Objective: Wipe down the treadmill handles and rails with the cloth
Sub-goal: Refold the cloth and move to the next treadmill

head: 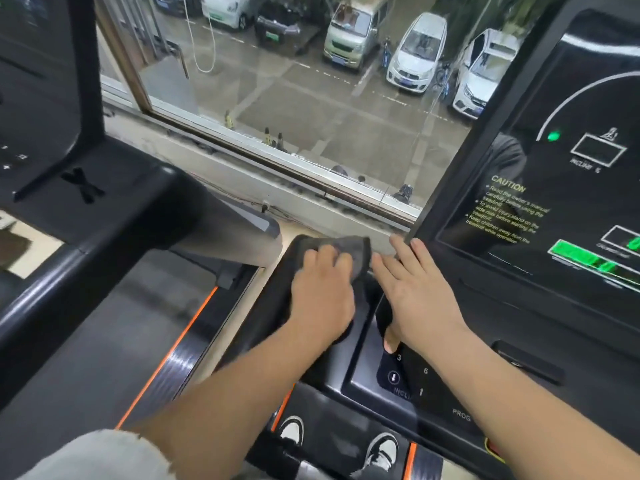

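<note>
Big window [311, 98] ahead w/ parked cars below; treadmill console [554, 202] on the rt, its black handle [270, 313] running fwd at centre. Left hand [322, 292] curls its fingers over the grey cloth [346, 245], pressing it on the handle's far end. Right hand [419, 289] lies flat just beside, fingers straight, gripping nothing, thumb down by the keypad [408, 374].

A pale, fuzzy sleeve [97, 455] at seven o'clock — both forearms bare; at six o'clock, a pair of white-and-dark sneakers [382, 452].
</note>
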A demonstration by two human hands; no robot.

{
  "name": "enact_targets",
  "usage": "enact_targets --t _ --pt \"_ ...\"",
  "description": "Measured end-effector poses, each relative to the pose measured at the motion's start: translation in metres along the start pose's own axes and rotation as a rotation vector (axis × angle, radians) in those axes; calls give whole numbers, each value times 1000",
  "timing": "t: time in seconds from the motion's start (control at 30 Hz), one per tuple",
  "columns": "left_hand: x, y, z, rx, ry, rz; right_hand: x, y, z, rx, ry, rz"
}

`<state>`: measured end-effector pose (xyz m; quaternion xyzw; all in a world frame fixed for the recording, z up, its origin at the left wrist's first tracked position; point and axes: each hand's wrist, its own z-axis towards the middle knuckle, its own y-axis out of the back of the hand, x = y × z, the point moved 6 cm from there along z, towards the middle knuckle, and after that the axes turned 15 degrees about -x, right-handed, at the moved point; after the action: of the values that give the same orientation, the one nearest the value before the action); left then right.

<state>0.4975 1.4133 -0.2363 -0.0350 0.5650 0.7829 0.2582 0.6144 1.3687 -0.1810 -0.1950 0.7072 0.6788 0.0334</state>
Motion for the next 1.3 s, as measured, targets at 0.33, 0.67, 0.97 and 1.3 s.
enact_targets --t 0.33,0.67,0.97,1.3 --pt "-2 -7 28 60 -104 12 -7 -8 2 58 -59 43" --pt "36 1 59 72 -31 108 -7 -14 2 89 3 -40" --pt "18 -4 19 156 -434 -61 11 -9 2 129 22 -12" --pt "-8 -3 -22 202 -394 -272 6 -16 -4 4 -94 168"
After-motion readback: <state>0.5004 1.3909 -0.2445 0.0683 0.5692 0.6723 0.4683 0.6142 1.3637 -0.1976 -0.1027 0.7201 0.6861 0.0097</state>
